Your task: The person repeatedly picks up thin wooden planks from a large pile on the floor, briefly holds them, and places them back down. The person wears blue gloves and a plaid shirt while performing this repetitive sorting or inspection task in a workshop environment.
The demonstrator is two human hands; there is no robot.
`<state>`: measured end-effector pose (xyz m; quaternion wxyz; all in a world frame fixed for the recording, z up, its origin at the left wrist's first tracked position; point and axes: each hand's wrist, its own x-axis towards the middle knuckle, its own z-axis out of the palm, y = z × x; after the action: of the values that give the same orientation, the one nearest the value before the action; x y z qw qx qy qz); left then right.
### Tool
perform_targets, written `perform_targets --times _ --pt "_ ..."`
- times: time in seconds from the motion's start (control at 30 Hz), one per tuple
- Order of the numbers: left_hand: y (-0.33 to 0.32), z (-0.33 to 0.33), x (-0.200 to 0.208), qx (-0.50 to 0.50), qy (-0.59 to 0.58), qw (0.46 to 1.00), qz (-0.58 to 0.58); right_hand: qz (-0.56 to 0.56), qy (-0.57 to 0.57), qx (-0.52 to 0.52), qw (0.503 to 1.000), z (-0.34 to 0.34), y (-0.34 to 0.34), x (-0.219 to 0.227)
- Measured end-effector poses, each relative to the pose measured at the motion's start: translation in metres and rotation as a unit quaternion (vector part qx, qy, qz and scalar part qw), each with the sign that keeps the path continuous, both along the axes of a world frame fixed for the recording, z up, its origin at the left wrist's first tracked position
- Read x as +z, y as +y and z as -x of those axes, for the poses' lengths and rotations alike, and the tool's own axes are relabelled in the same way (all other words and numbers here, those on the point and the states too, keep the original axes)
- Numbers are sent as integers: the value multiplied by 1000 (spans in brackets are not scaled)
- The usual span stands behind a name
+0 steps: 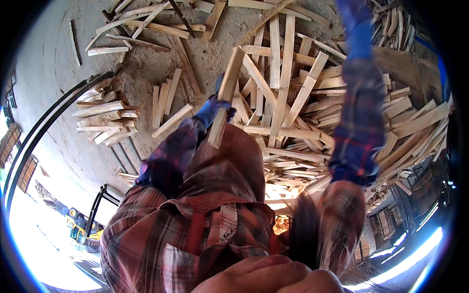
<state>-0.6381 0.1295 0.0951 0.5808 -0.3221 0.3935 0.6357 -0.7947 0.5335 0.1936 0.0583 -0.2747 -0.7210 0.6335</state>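
My left hand (213, 110), in a blue glove, is closed around a pale wooden slat (228, 80) that points up and away from me over my plaid shirt. My right hand (355, 27), also in a blue glove, stretches far out at the top right, above a big loose pile of wooden slats (288, 102). Its fingers run off the top edge of the picture, so I cannot tell whether it holds anything.
A smaller stack of short slats (105, 122) lies on the dusty concrete floor (53, 58) to the left, with more scattered boards (146, 24) at the top. A black curved rail (58, 110) runs along the left. A yellow vehicle (78, 229) stands at the lower left.
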Motion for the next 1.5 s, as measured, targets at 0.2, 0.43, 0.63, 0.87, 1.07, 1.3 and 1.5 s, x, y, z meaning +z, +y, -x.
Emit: perform_targets --times 0.2,0.43,0.63,0.87,1.07,1.3,1.5 --pt "79 100 -145 -394 302 846 195 167 -211 -98 958 -207 -146 -95" --pt "64 233 -157 -476 279 806 213 225 -335 -284 870 -342 -180 -116" --pt "6 219 -114 -184 311 899 246 -20 -274 -175 945 -283 -140 -206" --pt "-15 98 -95 -51 42 989 131 -355 -273 23 894 -209 -66 -348" --pt "-12 41 -129 153 -163 974 -38 -452 -266 -38 851 -212 -53 -418" --pt "-25 27 -136 178 -190 966 9 -409 -247 57 876 -283 -109 -406" --pt "-46 8 -144 167 -186 966 63 -379 -303 60 872 -222 -117 -381"
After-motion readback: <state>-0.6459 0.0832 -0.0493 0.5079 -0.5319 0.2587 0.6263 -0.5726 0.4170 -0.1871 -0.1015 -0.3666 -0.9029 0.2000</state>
